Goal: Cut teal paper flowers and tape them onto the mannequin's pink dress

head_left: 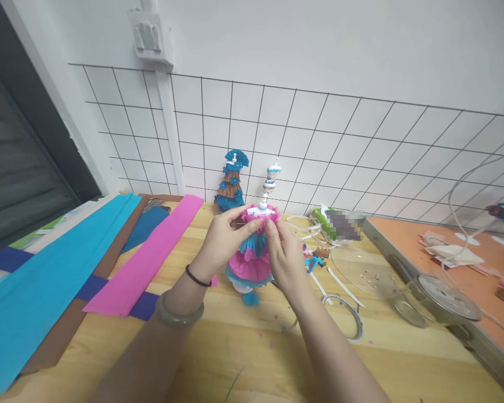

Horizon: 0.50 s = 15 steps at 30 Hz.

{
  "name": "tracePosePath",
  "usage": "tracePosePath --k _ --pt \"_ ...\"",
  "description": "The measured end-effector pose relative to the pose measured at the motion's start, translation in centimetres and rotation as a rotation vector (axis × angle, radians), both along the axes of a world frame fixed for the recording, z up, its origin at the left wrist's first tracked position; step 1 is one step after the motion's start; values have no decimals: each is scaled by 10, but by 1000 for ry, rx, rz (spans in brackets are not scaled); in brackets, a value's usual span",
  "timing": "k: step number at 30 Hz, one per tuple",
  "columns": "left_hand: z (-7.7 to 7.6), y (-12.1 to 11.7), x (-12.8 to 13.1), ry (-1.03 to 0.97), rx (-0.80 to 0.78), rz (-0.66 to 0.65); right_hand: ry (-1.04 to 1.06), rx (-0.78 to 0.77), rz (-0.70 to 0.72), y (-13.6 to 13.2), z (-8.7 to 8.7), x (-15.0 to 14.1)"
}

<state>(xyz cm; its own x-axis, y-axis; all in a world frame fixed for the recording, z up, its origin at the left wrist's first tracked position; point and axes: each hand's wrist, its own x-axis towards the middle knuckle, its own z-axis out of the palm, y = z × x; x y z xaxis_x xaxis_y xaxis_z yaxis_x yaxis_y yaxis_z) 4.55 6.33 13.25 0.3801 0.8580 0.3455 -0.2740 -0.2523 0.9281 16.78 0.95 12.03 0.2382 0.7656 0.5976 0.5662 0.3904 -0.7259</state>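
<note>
A small white dress-form mannequin (260, 205) stands upright at the middle of the table, dressed in a pink and blue crepe paper gown (250, 266). Around its top runs a pink crepe paper ruffle (274, 215). My left hand (227, 235) pinches this ruffle from the left, thumb in front and fingertips partly behind it. From the other side my right hand (286, 252) presses its thumb and fingers on the same ruffle. Close below the skirt lies a blue paper flower (251, 299).
Two more mini mannequins, one in a blue and brown gown (231, 184) and one whitish (270, 178), stand behind. Crepe paper strips (151, 252) lie left. At right are a tape roll (361, 324), white strips (345, 286), a clear spool (441, 296) and an orange-topped surface (403, 240).
</note>
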Motion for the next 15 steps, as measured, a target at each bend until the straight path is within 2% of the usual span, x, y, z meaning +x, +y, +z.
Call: tracePosePath --k 3,6,12,15 --pt "-1 0 1 -3 5 17 -47 -8 -25 -1 -2 -2" --pt "-1 1 0 18 27 16 -39 -30 22 -1 1 -1" --pt "2 5 -6 38 5 60 225 -181 134 -1 9 16" --pt "3 5 -7 41 -12 73 236 -236 144 -1 9 20"
